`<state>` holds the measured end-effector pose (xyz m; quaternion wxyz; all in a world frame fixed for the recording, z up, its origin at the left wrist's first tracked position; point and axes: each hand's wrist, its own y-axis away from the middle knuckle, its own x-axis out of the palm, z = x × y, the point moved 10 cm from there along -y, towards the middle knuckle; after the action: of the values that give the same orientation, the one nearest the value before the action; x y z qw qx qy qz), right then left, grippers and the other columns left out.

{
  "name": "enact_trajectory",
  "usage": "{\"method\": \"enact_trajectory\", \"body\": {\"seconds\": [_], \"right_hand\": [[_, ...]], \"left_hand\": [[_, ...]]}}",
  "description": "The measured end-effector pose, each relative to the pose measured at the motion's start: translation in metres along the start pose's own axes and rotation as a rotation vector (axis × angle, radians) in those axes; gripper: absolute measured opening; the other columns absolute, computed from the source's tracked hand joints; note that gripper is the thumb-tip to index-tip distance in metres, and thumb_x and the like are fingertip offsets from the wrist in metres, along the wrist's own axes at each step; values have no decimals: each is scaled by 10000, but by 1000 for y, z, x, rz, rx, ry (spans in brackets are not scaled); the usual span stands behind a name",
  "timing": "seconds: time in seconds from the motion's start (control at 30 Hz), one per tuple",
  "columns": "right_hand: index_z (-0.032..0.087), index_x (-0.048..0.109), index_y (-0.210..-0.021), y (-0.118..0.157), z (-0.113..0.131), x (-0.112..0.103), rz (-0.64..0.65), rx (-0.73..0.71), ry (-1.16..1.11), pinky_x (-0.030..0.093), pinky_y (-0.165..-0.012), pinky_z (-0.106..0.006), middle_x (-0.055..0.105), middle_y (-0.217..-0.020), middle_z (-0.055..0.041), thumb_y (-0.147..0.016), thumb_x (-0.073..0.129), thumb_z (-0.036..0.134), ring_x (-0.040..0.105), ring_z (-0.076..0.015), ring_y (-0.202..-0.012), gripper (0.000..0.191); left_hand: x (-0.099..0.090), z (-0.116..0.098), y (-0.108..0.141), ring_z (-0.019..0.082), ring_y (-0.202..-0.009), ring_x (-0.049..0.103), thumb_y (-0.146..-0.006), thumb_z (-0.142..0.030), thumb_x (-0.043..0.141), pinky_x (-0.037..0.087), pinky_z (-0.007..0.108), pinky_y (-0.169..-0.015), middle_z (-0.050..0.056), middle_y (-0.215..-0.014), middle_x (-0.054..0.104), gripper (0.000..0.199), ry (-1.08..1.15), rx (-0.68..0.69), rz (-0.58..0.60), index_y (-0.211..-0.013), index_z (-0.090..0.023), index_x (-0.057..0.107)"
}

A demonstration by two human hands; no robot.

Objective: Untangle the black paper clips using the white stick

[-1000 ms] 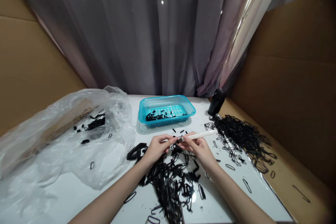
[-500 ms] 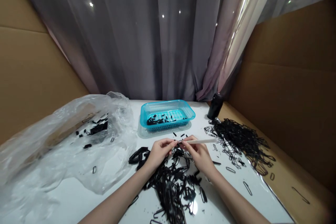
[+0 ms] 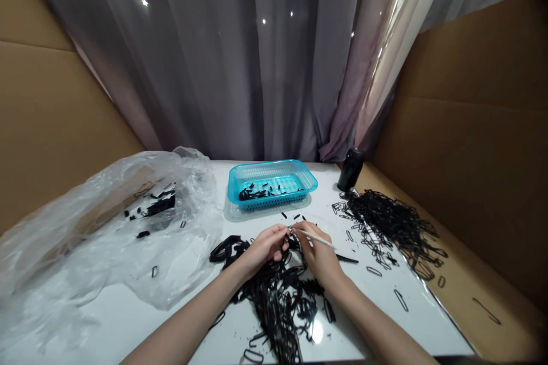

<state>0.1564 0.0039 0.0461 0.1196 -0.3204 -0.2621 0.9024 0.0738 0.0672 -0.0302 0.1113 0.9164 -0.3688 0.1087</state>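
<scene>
Over a pile of thin black strips point(image 3: 274, 308), my left hand point(image 3: 268, 245) pinches a tiny dark piece too small to make out. My right hand point(image 3: 317, 248) is closed around a slim white stick point(image 3: 315, 237), whose tip meets the left fingertips. Both hands almost touch at their fingertips. Just beyond them, a few small black pieces point(image 3: 297, 217) lie on the white table. A blue basket point(image 3: 310, 184) stands behind, with small black pieces in its bottom.
Clear plastic sheeting point(image 3: 107, 239) covers the left side. A heap of black loops point(image 3: 385, 222) lies at the right, near a dark cylinder point(image 3: 350, 170). Cardboard walls point(image 3: 475, 154) stand on both sides, and a grey curtain point(image 3: 214, 68) hangs behind.
The white stick has swung, its outer end now angled down toward me. My right hand has turned with it. The camera view has shifted slightly.
</scene>
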Motion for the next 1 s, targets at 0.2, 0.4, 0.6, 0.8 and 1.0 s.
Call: {"method": "enact_trajectory", "body": {"seconds": [0.2, 0.4, 0.6, 0.8, 1.0], "right_hand": [[209, 589, -888, 0, 4, -2, -24, -54, 84, 436, -706, -297, 659, -830, -61, -998, 392, 199, 598, -212, -773, 226], [210, 585, -898, 0, 2, -10, -65, -81, 132, 434, -702, -308, 654, -840, -70, -1002, 377, 207, 589, -225, -796, 233], [213, 591, -919, 0, -6, -17, -89, -70, 143, 445, -697, -307, 666, -871, -72, -1003, 392, 208, 602, -226, -822, 216], [219, 595, -926, 0, -4, -14, -80, -78, 131, 454, -703, -309, 666, -851, -60, -1002, 394, 215, 600, -218, -798, 215], [213, 598, -909, -2, -6, -25, -108, -44, 134, 458, -728, -326, 671, -859, -71, -1005, 382, 237, 600, -226, -816, 238]], "left_hand": [[-1, -1, -1, 124, -661, 612, -674, -516, 807, 452, 172, -501, 20, -716, 661, 463, -43, 37, -18, -884, -129, 665], [2, -5, 2, 126, -672, 643, -647, -445, 850, 488, 200, -564, 38, -783, 712, 436, -59, 30, 20, -913, -129, 708], [8, 1, 5, 127, -698, 660, -703, -381, 831, 500, 222, -622, 39, -823, 732, 505, -63, -18, 120, -1136, -167, 683], [11, 3, 7, 134, -700, 656, -704, -363, 835, 508, 265, -680, 65, -856, 742, 592, -84, -53, 206, -1219, -141, 643], [34, 11, 25, 183, -765, 714, -706, -242, 840, 504, 295, -737, -23, -721, 679, 969, -101, -143, 397, -1510, -235, 299]]}}
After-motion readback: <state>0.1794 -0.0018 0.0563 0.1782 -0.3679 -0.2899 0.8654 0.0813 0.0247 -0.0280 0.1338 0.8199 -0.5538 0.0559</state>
